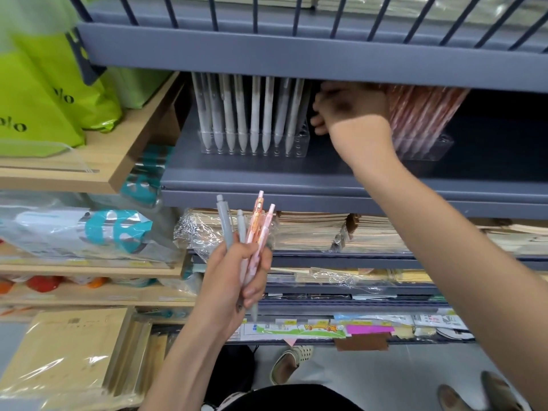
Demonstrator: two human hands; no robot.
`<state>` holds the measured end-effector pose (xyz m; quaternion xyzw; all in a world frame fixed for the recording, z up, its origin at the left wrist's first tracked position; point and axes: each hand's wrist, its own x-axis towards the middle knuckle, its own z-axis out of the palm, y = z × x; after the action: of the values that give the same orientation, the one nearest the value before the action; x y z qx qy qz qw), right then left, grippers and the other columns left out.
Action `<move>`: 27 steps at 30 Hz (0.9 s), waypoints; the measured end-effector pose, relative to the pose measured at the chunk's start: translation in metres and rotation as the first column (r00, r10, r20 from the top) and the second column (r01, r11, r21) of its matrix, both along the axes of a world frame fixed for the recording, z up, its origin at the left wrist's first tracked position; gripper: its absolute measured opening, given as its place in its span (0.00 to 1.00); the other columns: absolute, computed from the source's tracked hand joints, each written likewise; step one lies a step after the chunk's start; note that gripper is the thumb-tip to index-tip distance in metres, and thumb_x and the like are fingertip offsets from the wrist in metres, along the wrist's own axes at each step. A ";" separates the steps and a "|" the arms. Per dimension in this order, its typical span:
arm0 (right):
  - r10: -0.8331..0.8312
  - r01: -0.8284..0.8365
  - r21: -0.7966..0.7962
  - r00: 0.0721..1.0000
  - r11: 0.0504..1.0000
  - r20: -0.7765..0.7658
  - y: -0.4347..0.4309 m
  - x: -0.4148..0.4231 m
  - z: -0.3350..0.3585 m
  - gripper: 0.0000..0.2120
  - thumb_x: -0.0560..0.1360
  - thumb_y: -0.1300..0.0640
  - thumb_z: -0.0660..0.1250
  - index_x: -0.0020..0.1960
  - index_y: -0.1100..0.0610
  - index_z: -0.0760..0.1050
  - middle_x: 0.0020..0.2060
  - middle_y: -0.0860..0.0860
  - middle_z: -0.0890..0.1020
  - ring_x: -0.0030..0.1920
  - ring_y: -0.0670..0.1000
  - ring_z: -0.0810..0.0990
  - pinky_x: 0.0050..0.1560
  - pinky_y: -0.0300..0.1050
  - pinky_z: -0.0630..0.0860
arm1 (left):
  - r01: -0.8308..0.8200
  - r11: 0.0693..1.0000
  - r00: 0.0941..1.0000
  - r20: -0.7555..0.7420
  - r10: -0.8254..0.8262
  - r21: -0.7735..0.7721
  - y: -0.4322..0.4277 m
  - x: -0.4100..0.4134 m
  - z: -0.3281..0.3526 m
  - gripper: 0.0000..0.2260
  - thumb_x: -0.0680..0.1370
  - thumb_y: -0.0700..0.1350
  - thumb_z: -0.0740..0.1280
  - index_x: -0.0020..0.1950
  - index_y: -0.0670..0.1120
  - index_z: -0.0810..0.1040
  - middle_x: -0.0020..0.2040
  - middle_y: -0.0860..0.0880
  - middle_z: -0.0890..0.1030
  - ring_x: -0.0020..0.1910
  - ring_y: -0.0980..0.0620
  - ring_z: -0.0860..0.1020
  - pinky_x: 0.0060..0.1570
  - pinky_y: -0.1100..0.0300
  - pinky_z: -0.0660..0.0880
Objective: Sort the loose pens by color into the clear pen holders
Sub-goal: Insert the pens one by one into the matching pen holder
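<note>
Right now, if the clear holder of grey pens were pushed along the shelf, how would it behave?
The clear holder probably slides as one rigid piece on the smooth shelf. Its grey pens stand tall above a shallow base, so it could tip.

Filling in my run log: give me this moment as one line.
left hand grips grey and pink pens | right hand at pink-pen holder, grasp unclear | grey-pen holder on shelf

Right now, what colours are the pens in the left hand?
Two grey, two pink pens, held in the left hand; head view.
</note>
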<state>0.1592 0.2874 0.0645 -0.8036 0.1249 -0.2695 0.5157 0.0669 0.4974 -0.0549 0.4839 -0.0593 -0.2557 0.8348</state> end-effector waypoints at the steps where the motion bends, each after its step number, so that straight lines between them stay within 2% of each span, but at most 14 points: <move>1: 0.050 -0.050 -0.015 0.999 0.999 0.011 0.003 -0.015 -0.004 0.09 0.75 0.59 0.65 0.39 0.49 0.77 0.33 0.48 0.83 0.33 0.47 0.81 0.38 0.46 0.79 | -0.016 1.000 1.000 0.010 0.016 -0.003 -0.002 0.000 0.000 0.08 0.75 0.44 0.62 0.41 0.38 0.72 0.25 0.49 0.73 0.18 0.56 0.60 0.16 0.67 0.59; 4: 0.253 -0.281 -0.138 0.949 0.950 -0.189 0.012 -0.062 -0.020 0.08 0.74 0.49 0.70 0.38 0.51 0.82 0.33 0.46 0.84 0.30 0.39 0.77 0.33 0.34 0.73 | -0.045 0.998 0.998 0.052 0.047 -0.033 -0.007 -0.002 -0.002 0.06 0.77 0.41 0.64 0.47 0.38 0.71 0.31 0.45 0.78 0.18 0.56 0.62 0.16 0.67 0.60; 6: 0.342 -0.408 -0.141 0.874 0.902 -0.344 0.016 -0.081 -0.028 0.10 0.72 0.44 0.73 0.39 0.51 0.83 0.34 0.46 0.84 0.32 0.39 0.77 0.35 0.36 0.74 | -0.043 0.998 0.995 0.087 0.047 -0.045 -0.012 -0.004 -0.004 0.08 0.79 0.41 0.65 0.50 0.36 0.72 0.34 0.44 0.80 0.18 0.56 0.64 0.17 0.67 0.62; 8: 0.394 -0.464 -0.085 0.823 0.882 -0.408 0.017 -0.092 -0.035 0.09 0.70 0.46 0.75 0.40 0.52 0.84 0.34 0.49 0.84 0.32 0.39 0.74 0.35 0.38 0.72 | -0.047 0.999 0.992 0.114 0.048 -0.011 -0.018 -0.006 -0.005 0.14 0.79 0.43 0.65 0.54 0.32 0.72 0.35 0.44 0.82 0.18 0.55 0.65 0.19 0.67 0.63; 11: 0.443 -0.446 0.079 0.823 0.892 -0.356 0.011 -0.102 -0.040 0.07 0.72 0.53 0.75 0.41 0.56 0.83 0.30 0.47 0.80 0.29 0.40 0.72 0.32 0.35 0.69 | -0.026 0.999 0.990 0.140 0.023 0.022 -0.025 -0.010 -0.006 0.17 0.79 0.48 0.66 0.59 0.36 0.74 0.42 0.41 0.84 0.19 0.53 0.67 0.20 0.65 0.65; 14: 0.406 -0.364 0.196 0.876 0.911 -0.261 -0.004 -0.111 -0.040 0.06 0.76 0.55 0.72 0.45 0.58 0.81 0.33 0.52 0.83 0.31 0.46 0.77 0.31 0.43 0.73 | 0.029 0.999 0.990 0.138 -0.032 0.028 -0.031 -0.014 -0.008 0.08 0.79 0.49 0.65 0.53 0.46 0.79 0.46 0.40 0.84 0.19 0.53 0.67 0.19 0.65 0.64; 17: 0.290 -0.248 0.314 0.952 0.917 -0.096 -0.022 -0.120 -0.040 0.05 0.78 0.58 0.69 0.48 0.61 0.78 0.40 0.59 0.84 0.34 0.51 0.80 0.33 0.43 0.76 | 0.087 0.996 0.985 0.147 -0.090 0.027 -0.041 -0.017 -0.012 0.07 0.80 0.47 0.65 0.52 0.44 0.76 0.45 0.42 0.83 0.20 0.55 0.64 0.19 0.66 0.61; 19: 0.297 -0.258 0.377 0.954 0.889 -0.046 -0.031 -0.128 -0.042 0.07 0.78 0.59 0.68 0.50 0.63 0.78 0.41 0.61 0.84 0.36 0.53 0.81 0.35 0.43 0.78 | 0.115 0.993 0.983 0.145 -0.117 0.019 -0.049 -0.020 -0.012 0.09 0.80 0.47 0.66 0.53 0.42 0.73 0.42 0.44 0.80 0.20 0.56 0.63 0.18 0.66 0.62; 23: 0.445 -0.381 0.370 0.890 0.847 -0.102 -0.043 -0.142 -0.050 0.08 0.76 0.63 0.69 0.54 0.65 0.79 0.42 0.63 0.84 0.39 0.54 0.83 0.41 0.45 0.82 | 0.123 0.990 0.976 0.172 -0.133 0.069 -0.068 -0.024 -0.008 0.13 0.80 0.50 0.67 0.54 0.40 0.72 0.37 0.49 0.79 0.21 0.56 0.63 0.19 0.65 0.62; 25: 0.389 -0.341 0.353 0.918 0.872 -0.074 -0.058 -0.144 -0.050 0.07 0.77 0.64 0.68 0.54 0.64 0.79 0.43 0.62 0.85 0.39 0.54 0.83 0.43 0.45 0.82 | 0.109 0.991 0.974 0.190 -0.123 0.083 -0.080 -0.025 -0.006 0.13 0.81 0.51 0.66 0.54 0.41 0.74 0.37 0.50 0.80 0.21 0.56 0.63 0.20 0.66 0.62; 27: 0.271 -0.259 0.380 0.962 0.888 0.023 -0.082 -0.145 -0.044 0.07 0.78 0.65 0.66 0.55 0.64 0.78 0.43 0.60 0.85 0.40 0.53 0.84 0.44 0.43 0.81 | 0.097 0.994 0.979 0.172 -0.106 0.058 -0.093 -0.025 -0.002 0.11 0.80 0.51 0.66 0.55 0.45 0.78 0.39 0.48 0.79 0.22 0.56 0.63 0.20 0.66 0.62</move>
<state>0.0145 0.2057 0.0203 -0.7021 0.0717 -0.1549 0.6913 0.0419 0.4049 -0.0572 0.5212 -0.1508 -0.2558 0.8001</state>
